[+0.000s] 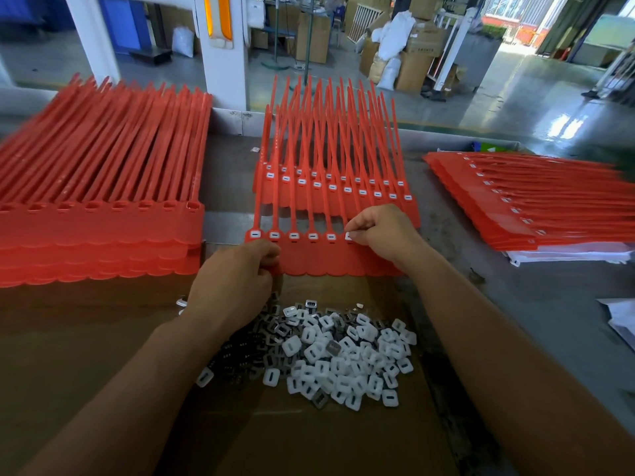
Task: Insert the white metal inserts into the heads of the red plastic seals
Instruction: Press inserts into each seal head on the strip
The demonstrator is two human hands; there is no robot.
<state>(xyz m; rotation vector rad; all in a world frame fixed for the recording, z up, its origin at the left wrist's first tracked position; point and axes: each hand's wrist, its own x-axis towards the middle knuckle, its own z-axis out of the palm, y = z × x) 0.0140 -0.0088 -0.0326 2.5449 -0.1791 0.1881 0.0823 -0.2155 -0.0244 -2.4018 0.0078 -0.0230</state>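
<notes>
Seating sixth insert in front seal strip.
Right hand pinches white insert at head; left hand grips strip. Next: press flush, grab from pile.

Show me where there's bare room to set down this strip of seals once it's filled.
Bare cardboard lies in front of the left stack, left of the left hand. Bare grey bench runs between the working strip and the right stack. The centre is crowded: insert pile, left hand gripping the strip, right hand pinching an insert.
</notes>
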